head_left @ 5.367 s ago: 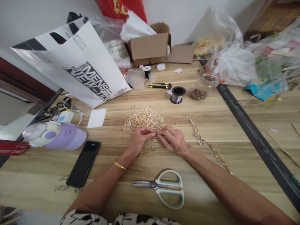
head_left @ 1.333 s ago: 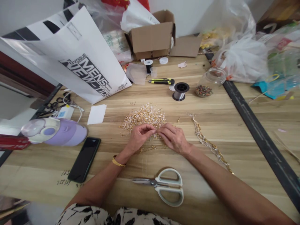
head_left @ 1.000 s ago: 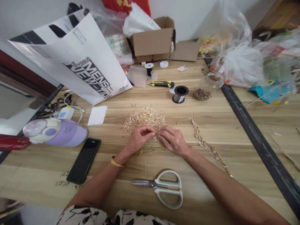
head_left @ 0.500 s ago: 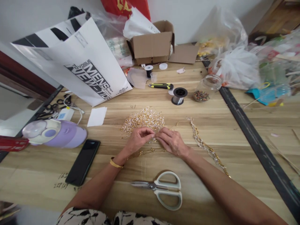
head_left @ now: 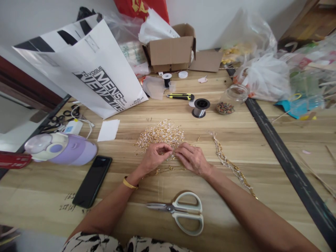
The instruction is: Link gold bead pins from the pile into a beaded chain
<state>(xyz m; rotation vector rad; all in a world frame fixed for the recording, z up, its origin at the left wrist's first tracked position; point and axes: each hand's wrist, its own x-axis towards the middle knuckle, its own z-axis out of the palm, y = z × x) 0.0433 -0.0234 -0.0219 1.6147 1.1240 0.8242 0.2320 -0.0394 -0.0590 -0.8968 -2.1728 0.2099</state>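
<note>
While left hand (head_left: 154,157) and right hand (head_left: 193,159) pinch tiny piece (head_left: 173,151) (too small to identify), gold-and-clear pile (head_left: 160,133) lies beside them.

Jewellery-craft workspace; home or shop undetermined. Evidence: heap of tiny gold-and-silver-coloured metallic pieces (head_left: 160,134) at clock centre on pale wood-grain tabletop (head_left: 262,164); black-flanged spool of silvery strand (head_left: 200,111), 2 o'clock; white-handled steel scissors (head_left: 170,208), 5 o'clock.

I work from one view, the head camera, which faces forward and steeply down from above the clothing (head_left: 99,242) at the bottom edge. It sits near the tabletop (head_left: 262,154), with the fingers (head_left: 186,150) about mid-frame and the wall (head_left: 204,14) along the top.
</note>
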